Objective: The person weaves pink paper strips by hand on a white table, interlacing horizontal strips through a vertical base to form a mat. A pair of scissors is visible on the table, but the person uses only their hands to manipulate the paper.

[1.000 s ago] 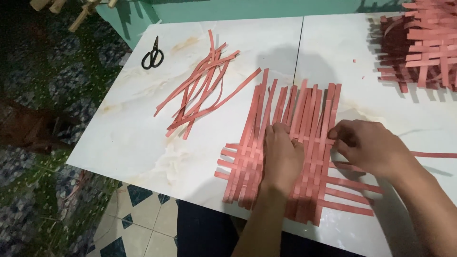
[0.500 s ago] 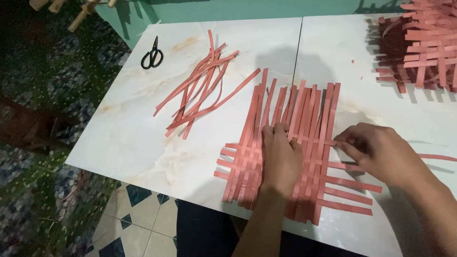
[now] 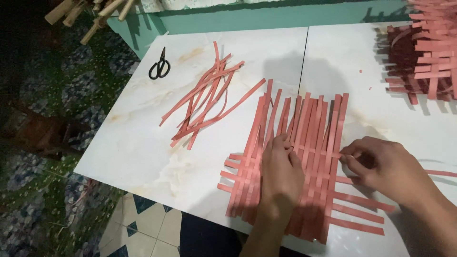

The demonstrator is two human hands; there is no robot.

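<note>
A flat mat of woven pinkish-red strips (image 3: 312, 123) lies on the white marble-look table (image 3: 143, 152) near its front edge. My left hand (image 3: 282, 173) rests palm down on the mat's middle, its fingertips lifting a few upright strips. At the mat's right edge, my right hand (image 3: 383, 166) pinches a horizontal strip (image 3: 440, 173) that runs into the weave and trails off to the right.
A loose pile of pinkish-red strips (image 3: 207, 97) lies left of the mat. Black scissors (image 3: 159, 64) sit near the far left corner. A finished woven piece (image 3: 423, 52) occupies the far right. Wooden sticks (image 3: 90, 14) lean beyond the table's far left.
My right hand has slid a little to the right and down along the mat's edge, drawing the horizontal strip. My left hand stays on the mat.
</note>
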